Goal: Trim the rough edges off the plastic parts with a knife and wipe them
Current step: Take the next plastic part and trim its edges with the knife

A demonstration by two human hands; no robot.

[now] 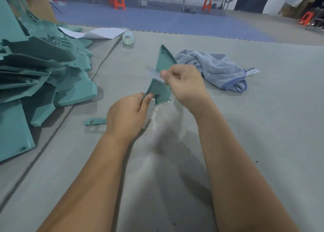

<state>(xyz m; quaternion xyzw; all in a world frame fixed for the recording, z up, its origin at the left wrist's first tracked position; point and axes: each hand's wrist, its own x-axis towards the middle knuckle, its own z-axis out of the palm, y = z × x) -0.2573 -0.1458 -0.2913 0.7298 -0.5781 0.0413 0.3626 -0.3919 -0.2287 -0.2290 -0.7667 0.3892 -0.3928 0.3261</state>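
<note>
A long, pointed teal plastic part stands tilted upward over the grey mat in the middle of the view. My left hand pinches its lower end between thumb and fingers. My right hand grips a small blade, blurred by motion, which lies across the part's middle edge. A grey-blue cloth lies crumpled on the mat just right of my right hand. White plastic shavings lie scattered on the mat under the part.
A large pile of teal plastic parts fills the left side. A small teal piece lies near my left wrist. A roll of clear tape and a sheet of paper lie farther back. Orange stools and tables stand beyond the mat.
</note>
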